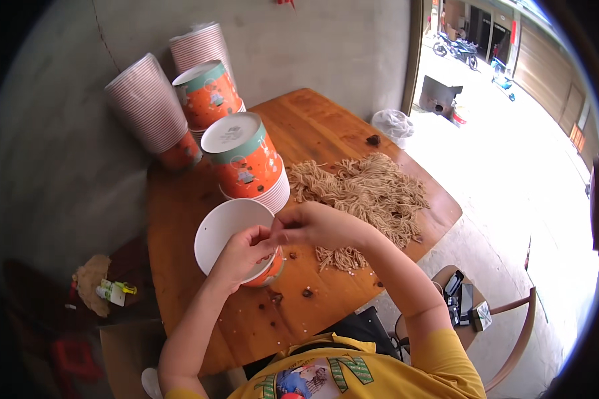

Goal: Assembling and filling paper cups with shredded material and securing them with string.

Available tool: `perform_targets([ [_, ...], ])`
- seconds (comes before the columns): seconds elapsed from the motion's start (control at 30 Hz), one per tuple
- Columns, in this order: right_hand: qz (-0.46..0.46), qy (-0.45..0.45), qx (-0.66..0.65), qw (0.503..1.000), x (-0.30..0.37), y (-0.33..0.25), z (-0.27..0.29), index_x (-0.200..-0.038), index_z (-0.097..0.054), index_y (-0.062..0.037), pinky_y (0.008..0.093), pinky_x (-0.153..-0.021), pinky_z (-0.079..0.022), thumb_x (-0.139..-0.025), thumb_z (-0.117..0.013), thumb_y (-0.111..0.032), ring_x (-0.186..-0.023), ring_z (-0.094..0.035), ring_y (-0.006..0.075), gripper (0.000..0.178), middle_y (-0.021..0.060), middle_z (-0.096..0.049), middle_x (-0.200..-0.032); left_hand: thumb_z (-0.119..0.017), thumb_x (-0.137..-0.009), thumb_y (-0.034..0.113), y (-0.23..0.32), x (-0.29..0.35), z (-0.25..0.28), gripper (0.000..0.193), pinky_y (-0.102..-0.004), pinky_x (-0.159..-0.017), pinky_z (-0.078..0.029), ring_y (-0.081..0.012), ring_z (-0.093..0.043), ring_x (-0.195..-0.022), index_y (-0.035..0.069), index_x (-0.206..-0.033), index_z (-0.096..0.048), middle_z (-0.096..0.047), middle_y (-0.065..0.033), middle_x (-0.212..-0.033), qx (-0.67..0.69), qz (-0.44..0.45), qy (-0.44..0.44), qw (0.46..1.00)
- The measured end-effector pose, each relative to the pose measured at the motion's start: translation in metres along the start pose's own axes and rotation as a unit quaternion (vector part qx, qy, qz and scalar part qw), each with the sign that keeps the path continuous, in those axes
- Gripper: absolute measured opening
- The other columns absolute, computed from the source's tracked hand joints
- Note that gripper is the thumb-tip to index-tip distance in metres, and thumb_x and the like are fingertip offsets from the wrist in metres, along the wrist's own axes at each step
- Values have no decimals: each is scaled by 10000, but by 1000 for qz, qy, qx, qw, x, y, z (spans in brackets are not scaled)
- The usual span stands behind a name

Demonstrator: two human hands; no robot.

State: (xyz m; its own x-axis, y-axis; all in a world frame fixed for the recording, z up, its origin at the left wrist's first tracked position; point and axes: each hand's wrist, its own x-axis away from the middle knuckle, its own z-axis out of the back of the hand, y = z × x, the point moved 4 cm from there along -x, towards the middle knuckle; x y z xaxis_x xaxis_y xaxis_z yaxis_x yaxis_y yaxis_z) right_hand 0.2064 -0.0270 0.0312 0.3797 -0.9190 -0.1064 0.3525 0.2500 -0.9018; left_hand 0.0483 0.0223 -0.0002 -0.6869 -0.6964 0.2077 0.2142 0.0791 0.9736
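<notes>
A large paper bucket [214, 229], white inside and orange outside, stands upright on the wooden table [339, 302] in front of me. Over its opening my left hand [241, 256] is closed, its fingertips pinched together. My right hand [306, 225] meets it from the right, thumb and fingers also pinched, near the bucket's rim. Whatever lies between the fingers is hidden or too small to tell. Just beyond my right hand spreads a heap of tan, string-like strands [379, 193]. Behind the bucket stands an upside-down stack of orange and green paper buckets [246, 163].
More bucket stacks, a shorter one [209, 100] and a tall plastic-wrapped one [146, 103], stand along the wall. Dark lumps [307, 292] and white crumbs dot the table. A chair [522, 339] with small items is at right; a cardboard box [130, 352] sits lower left.
</notes>
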Motion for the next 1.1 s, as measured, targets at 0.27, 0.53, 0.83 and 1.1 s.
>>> perform_targets([
  [0.27, -96, 119, -40, 987, -6, 48, 2, -938, -647, -31, 245, -643, -422, -932, -623, -267, -701, -496, 55, 237, -23, -575, -739, -611, -933, 178, 2, 2, -7, 137, -186, -641, -395, -18, -466, -693, 53, -969, -654, -579, 59, -794, 4, 11, -60, 998],
  [0.53, -65, 159, -190, 967, 31, 53, -31, -910, -639, -44, 207, -624, -374, -927, -658, -267, -712, -457, 21, 225, -71, -549, -768, -609, -936, 190, 0, -1, -6, 143, -178, -613, -377, -17, -454, -671, 53, -959, -644, -564, 55, -768, 28, 18, -37, 999],
  [0.83, -55, 167, -284, 942, 28, 54, -38, -869, -635, -88, 180, -582, -341, -901, -687, -279, -664, -445, 0, 200, -81, -567, -761, -613, -935, 197, -2, -3, -5, 143, -176, -599, -376, -18, -469, -666, 60, -975, -626, -574, 43, -777, 45, 12, -38, 998],
  [1.1, -49, 228, -279, 931, 27, 45, -52, -825, -632, -78, 176, -588, -355, -904, -687, -261, -670, -446, -2, 206, -78, -563, -751, -603, -942, 197, -4, -4, 0, 135, -178, -609, -388, -34, -490, -701, 77, -1000, -624, -583, 34, -825, 75, 30, -43, 996],
])
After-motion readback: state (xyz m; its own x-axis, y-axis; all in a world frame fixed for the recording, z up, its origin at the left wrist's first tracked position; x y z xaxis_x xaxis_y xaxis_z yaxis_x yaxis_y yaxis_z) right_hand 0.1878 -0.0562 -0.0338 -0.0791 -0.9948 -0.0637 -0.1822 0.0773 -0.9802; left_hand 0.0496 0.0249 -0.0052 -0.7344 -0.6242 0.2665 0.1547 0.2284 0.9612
